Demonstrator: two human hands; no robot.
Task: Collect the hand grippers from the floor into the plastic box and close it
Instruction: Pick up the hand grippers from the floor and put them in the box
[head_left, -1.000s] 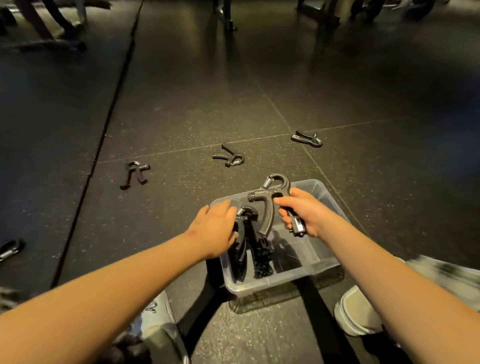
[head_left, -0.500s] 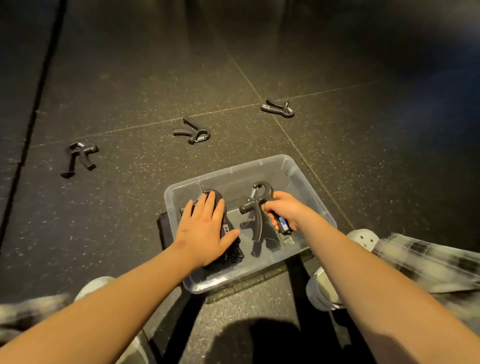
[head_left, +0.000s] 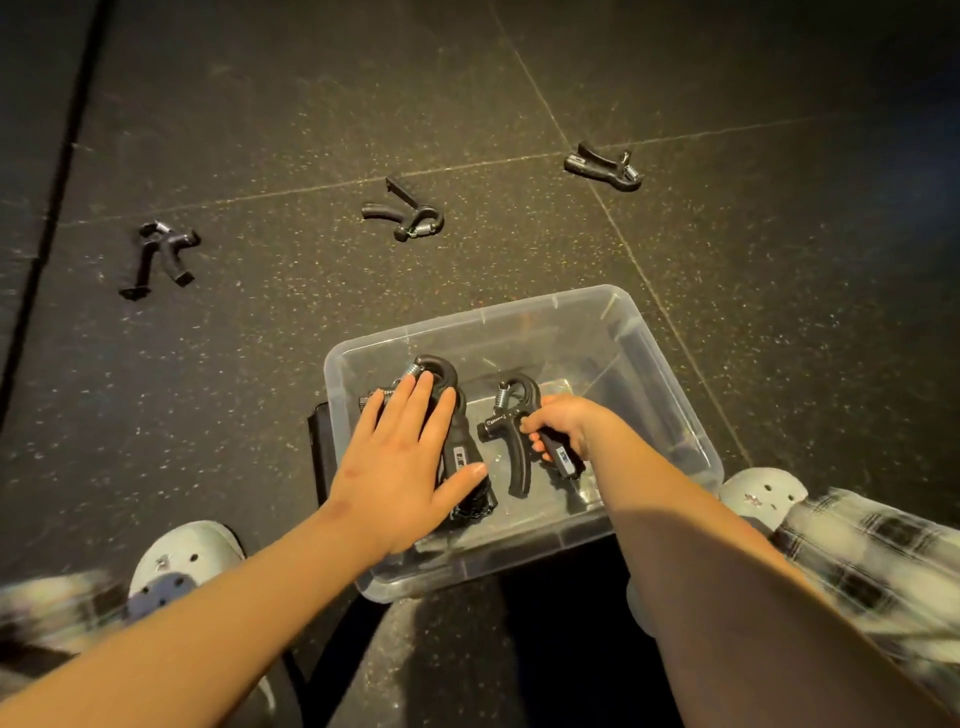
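A clear plastic box (head_left: 670, 374) sits open on the dark floor in front of me. My left hand (head_left: 400, 462) lies flat, fingers apart, on a stack of black hand grippers (head_left: 457, 410) in the box's left half. My right hand (head_left: 558, 423) is closed around one handle of another black hand gripper (head_left: 511, 431), low inside the box. Three more hand grippers lie on the floor beyond: one at the left (head_left: 158, 260), one in the middle (head_left: 405, 213), one at the right (head_left: 602, 166).
A dark flat piece, possibly the lid (head_left: 318, 457), pokes out from under the box's left side. My light perforated shoes (head_left: 182, 561) (head_left: 763, 493) and plaid trouser legs flank the box. The floor is dark speckled rubber tile with seams.
My right hand has lowered its gripper from above the box rim down into the box. My left hand went from holding a gripper to pressing flat on the stack. The view tilted downward.
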